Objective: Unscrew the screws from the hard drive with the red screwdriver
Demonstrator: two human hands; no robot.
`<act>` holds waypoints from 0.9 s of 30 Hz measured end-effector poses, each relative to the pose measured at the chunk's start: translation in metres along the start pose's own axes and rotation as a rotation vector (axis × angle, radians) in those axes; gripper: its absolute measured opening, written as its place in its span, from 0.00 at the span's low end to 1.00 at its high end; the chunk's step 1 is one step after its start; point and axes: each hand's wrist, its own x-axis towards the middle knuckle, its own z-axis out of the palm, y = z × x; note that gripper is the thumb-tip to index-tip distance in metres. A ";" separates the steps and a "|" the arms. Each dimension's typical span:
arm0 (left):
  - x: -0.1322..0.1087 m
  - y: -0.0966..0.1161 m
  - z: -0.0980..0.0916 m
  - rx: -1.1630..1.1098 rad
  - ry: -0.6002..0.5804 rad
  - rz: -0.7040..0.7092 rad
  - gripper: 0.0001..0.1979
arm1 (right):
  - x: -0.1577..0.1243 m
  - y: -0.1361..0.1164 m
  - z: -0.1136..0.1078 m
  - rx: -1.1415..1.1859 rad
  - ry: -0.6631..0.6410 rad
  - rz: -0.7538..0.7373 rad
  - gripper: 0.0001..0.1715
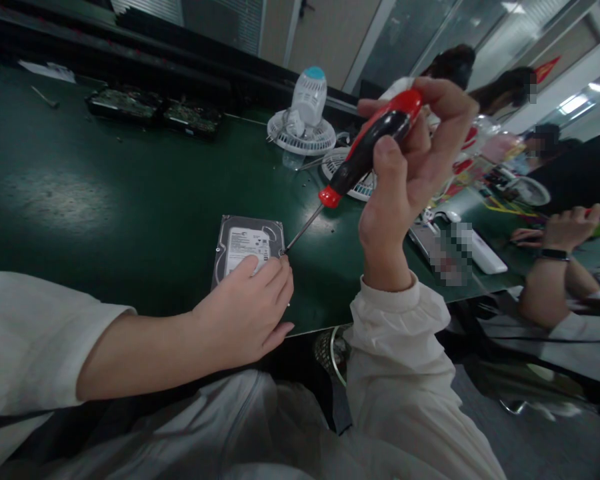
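Note:
A hard drive point(247, 241) with a white label lies flat on the green table, near its front edge. My left hand point(250, 307) grips the drive's near right part, its fingers covering that corner and part of the label. Up to the right, my right hand point(413, 160) is closed around the red and black handle of a screwdriver point(360, 155). The shaft slants down to the left. Its tip meets the drive's right edge, just beyond my left fingertips; whether it sits in a screw is too small to tell.
Two more drives with bare circuit boards point(155, 113) lie at the back left. Disassembled white fan parts point(303, 130) stand beyond the screwdriver. On the right are a phone point(433, 247), a white case point(483, 250) and a co-worker's arm point(550, 280). A basket point(333, 353) stands below the table edge.

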 end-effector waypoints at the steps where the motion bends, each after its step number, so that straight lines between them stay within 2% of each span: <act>1: 0.000 0.000 0.000 0.001 -0.002 0.000 0.31 | 0.001 -0.001 0.000 -0.011 0.004 -0.002 0.22; 6: -0.001 0.000 0.002 0.005 0.001 0.001 0.31 | 0.002 -0.004 -0.001 -0.104 0.058 -0.008 0.23; 12: -0.002 0.000 0.001 0.012 -0.013 -0.002 0.31 | -0.001 0.000 -0.004 -0.045 -0.012 -0.032 0.26; 20: -0.001 0.000 0.000 0.019 0.000 0.001 0.31 | 0.002 -0.007 -0.006 -0.225 -0.002 -0.077 0.25; 27: -0.001 0.000 0.001 0.004 -0.006 -0.001 0.32 | 0.000 -0.002 -0.009 -0.191 -0.035 -0.065 0.25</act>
